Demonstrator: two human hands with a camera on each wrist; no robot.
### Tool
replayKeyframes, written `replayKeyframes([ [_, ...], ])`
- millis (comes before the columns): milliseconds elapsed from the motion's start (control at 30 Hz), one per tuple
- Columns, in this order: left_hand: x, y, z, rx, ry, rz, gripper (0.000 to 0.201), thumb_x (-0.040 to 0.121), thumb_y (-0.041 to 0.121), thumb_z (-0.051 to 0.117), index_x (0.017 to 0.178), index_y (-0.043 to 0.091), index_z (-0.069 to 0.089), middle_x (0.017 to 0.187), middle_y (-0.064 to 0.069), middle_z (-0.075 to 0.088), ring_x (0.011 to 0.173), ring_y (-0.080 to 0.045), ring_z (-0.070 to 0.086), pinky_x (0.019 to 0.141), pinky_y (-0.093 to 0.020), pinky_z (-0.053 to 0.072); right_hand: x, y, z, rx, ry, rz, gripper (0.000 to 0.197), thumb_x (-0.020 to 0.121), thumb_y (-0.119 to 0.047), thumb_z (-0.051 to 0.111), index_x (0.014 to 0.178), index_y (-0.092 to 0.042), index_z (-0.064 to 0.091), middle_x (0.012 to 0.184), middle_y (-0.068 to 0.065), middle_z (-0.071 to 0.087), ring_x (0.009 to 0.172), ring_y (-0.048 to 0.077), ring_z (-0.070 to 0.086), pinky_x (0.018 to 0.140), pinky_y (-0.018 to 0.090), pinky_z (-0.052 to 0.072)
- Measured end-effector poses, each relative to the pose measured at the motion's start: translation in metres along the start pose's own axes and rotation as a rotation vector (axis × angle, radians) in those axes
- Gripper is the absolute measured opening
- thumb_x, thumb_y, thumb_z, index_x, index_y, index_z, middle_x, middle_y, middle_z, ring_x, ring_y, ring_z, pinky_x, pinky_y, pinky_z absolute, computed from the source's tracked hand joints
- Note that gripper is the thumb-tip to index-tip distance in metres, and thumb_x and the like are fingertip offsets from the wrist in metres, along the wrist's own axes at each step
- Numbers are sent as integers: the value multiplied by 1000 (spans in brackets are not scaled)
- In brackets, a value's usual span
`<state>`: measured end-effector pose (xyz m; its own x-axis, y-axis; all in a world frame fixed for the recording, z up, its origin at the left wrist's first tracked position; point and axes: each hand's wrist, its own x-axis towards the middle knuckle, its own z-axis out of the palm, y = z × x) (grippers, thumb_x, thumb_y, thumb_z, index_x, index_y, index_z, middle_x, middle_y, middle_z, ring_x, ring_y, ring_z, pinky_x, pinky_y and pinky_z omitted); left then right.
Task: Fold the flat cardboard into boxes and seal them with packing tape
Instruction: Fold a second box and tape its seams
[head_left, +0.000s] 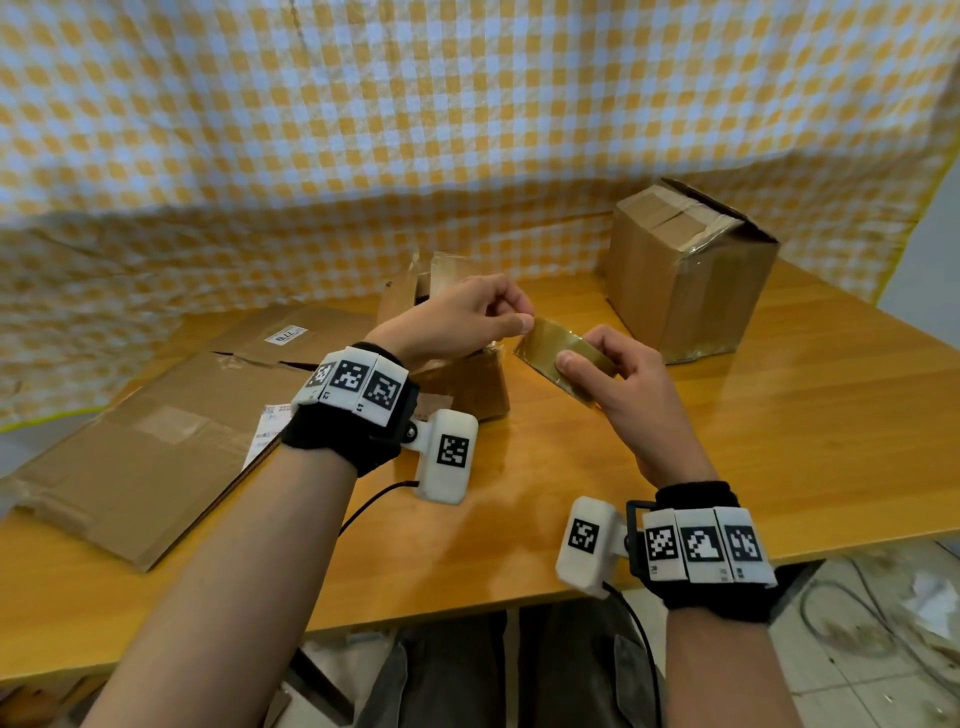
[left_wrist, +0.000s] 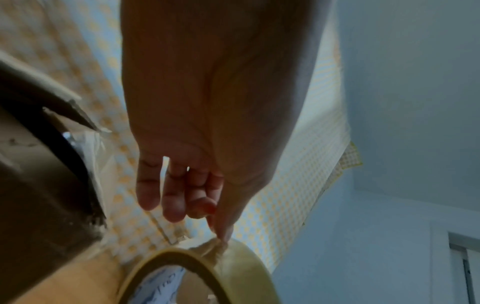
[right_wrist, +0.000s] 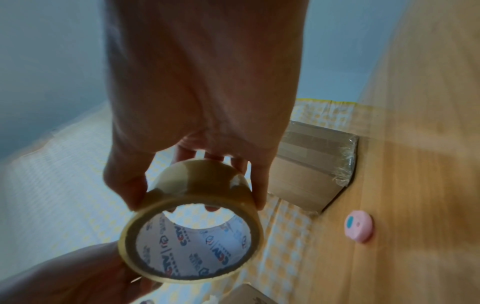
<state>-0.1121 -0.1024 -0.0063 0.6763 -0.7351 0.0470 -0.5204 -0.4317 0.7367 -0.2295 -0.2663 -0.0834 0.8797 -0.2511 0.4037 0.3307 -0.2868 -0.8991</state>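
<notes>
Tape roll (head_left: 563, 354) held above the surface (head_left: 779, 441), just in front of the half-folded box (head_left: 467, 374). Right hand (head_left: 618, 384) has its grip wrapped round the roll, thumb on one side, fingers on the other. Left hand (head_left: 457, 317) pinches the tape's loose end at the roll's rim w/ thumb and forefinger. Sealed box (head_left: 685, 270) stands behind-right of the roll. Flat cardboard (head_left: 156, 452) lies left of the half-folded box. Pink round item (right_wrist: 358, 226) sits near the sealed box.
</notes>
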Motion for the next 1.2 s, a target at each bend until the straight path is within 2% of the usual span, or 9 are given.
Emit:
replayKeyframes([
  [167,7,0,9,-60,86,-64,8,101,20,55,103,15,60,91,-2,58,80,-13,53,76,-29,46,-1,1,0,2,-8,-6,25,96,-26,68,84,-7,59,73,6,48,69,17,45,65,35,37],
  [367,8,6,14,133,230,-4,12,102,16,50,105,11,61,77,8,50,67,-5,44,63,-20,38,3,4,4,-31,34,21,31,94,-34,69,81,-7,59,72,14,50,69,21,48,65,38,39],
  [500,9,9,11,213,360,54,14,102,13,49,105,9,62,80,11,50,67,-2,43,54,-8,35,6,-4,5,-33,62,41,37,95,-38,67,74,-9,58,67,2,47,65,13,44,60,32,36],
  [700,10,18,-1,176,495,100,14,102,10,46,105,7,60,86,12,52,72,3,45,59,-6,35,21,-11,6,-89,120,55,51,94,-49,65,67,-6,53,63,-2,43,62,13,39,59,32,29],
  [800,15,22,-9,177,489,102,13,103,11,46,102,11,59,87,14,52,75,4,46,65,-12,34,23,-15,7,-91,136,48,54,94,-50,64,62,-8,51,62,0,42,60,13,36,61,33,28],
  [867,21,22,-15,169,505,89,12,103,12,47,101,14,58,86,15,51,75,3,46,64,-13,33,24,-17,6,-65,88,43,60,94,-54,62,74,3,59,68,10,47,65,15,41,64,34,31],
  [933,28,23,-26,187,500,72,13,103,11,46,103,14,58,84,14,51,73,3,45,60,-8,33,24,-18,4,29,7,47,50,96,-49,62,92,0,69,83,20,62,75,17,52,71,37,38],
  [1033,37,26,-57,185,466,38,13,103,14,48,108,11,59,85,9,51,72,0,44,64,-17,36,31,-27,6,107,-94,51,23,99,-28,63,113,-11,71,107,6,73,99,11,65,88,26,49],
  [1200,52,35,-119,294,400,4,14,102,18,53,107,8,61,88,4,53,73,-4,46,74,-24,42,75,-38,33,218,-221,11,37,94,-11,67,130,-11,61,122,4,71,117,17,66,103,35,50],
])
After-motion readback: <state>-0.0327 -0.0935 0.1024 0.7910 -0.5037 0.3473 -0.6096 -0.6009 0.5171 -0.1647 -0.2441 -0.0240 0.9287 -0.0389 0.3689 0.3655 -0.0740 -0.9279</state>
